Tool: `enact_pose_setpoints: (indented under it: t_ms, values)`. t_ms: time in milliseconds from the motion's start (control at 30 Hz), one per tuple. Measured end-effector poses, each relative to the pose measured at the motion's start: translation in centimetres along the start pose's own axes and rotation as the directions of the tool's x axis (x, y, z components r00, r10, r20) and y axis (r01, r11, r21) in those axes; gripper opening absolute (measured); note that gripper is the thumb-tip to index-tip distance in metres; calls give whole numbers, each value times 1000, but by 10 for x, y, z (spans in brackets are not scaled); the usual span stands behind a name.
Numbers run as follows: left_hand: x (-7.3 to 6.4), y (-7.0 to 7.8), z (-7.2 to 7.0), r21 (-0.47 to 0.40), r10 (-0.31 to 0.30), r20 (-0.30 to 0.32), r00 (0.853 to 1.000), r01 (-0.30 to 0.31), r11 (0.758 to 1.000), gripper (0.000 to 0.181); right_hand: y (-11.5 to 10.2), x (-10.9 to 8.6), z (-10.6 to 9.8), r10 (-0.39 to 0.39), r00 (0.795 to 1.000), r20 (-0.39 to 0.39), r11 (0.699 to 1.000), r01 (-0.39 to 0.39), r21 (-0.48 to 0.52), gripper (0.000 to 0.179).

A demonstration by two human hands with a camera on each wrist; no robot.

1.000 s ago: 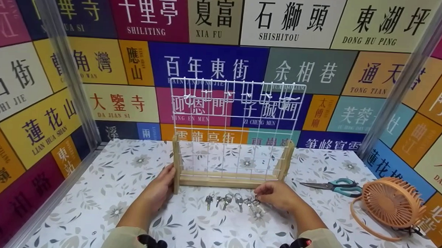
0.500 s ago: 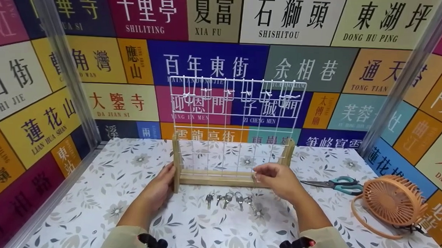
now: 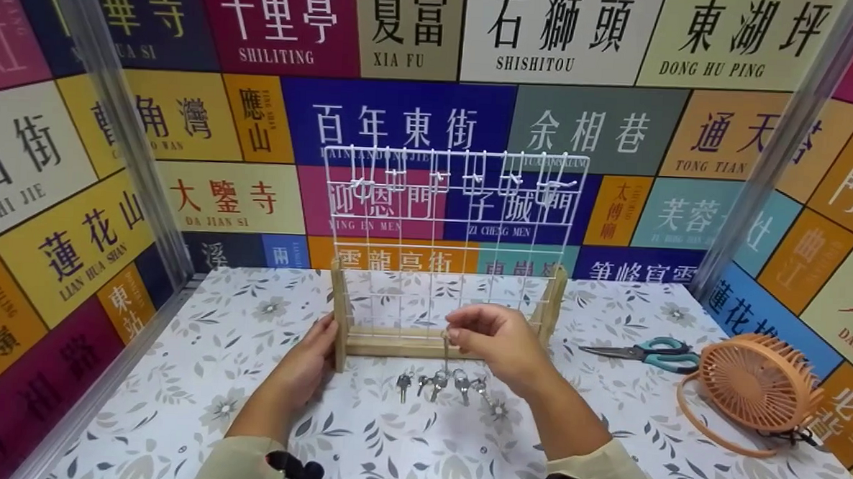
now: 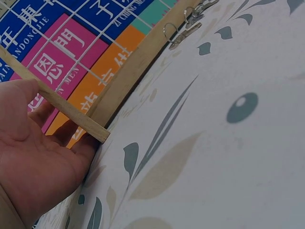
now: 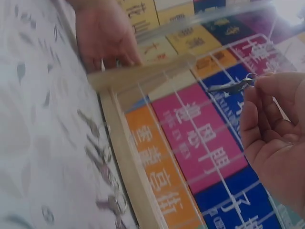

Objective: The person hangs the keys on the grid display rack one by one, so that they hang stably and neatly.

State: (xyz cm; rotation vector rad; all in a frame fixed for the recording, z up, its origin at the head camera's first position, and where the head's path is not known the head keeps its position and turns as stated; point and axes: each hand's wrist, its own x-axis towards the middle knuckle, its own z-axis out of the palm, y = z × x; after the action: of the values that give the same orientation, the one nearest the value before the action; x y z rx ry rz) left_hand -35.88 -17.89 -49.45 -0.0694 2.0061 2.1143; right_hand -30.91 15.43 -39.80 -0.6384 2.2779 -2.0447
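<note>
A white wire grid rack [image 3: 433, 247] stands upright in a wooden base [image 3: 393, 349], with several white hooks [image 3: 545, 193] along its top. My left hand [image 3: 313, 357] holds the base's left post [image 4: 71, 109], thumb in front and fingers behind it. Between thumb and fingertips, my right hand [image 3: 501, 343] pinches a key [image 5: 232, 88] by its ring, in front of the grid. That key hangs down in the head view, overlapping the keys below. Several more silver keys on rings [image 3: 463, 389] lie in a row on the table before the base.
Teal-handled scissors [image 3: 665, 353] lie right of the rack, blades pointing toward it. Beyond them sits an orange fan [image 3: 757, 387] with a looped handle. A floral cloth [image 3: 359, 452] covers the table, and lettered panels [image 3: 589, 131] form the walls behind and beside it.
My right hand has lifted a key from the right end of the row and carried it up, then left to the middle of the rack. The left hand has stayed at the post.
</note>
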Motion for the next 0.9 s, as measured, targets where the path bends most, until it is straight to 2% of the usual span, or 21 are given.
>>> enact_pose_setpoints:
  t_ms: [67, 233, 367, 600, 833, 900]
  values:
    - [0, 0, 0, -3, 5, 5, 1000, -5, 1000, 64, -5, 2, 9, -13, 1000, 20, 999, 12, 33, 20]
    - [-2, 0, -1, -7, -20, -1, 1000, 20, 1000, 63, -20, 13, 27, -28, 999, 28, 999, 27, 36, 19]
    - [-2, 1, -1, -10, -33, -3, 999, 33, 999, 62, -33, 26, 37, -30, 999, -11, 998, 31, 53, 17]
    - [-1, 1, 0, -29, -44, -6, 999, 44, 999, 59, -58, 51, 47, -73, 995, -74, 986, 83, 142, 16]
    - [-2, 2, -1, -25, -58, -10, 998, 58, 998, 59, -95, 75, 68, -96, 988, -117, 969, 120, 216, 16]
    - [-2, 1, 0, -37, -34, -1, 999, 34, 999, 60, -107, 81, 76, -91, 987, -131, 960, 122, 253, 17]
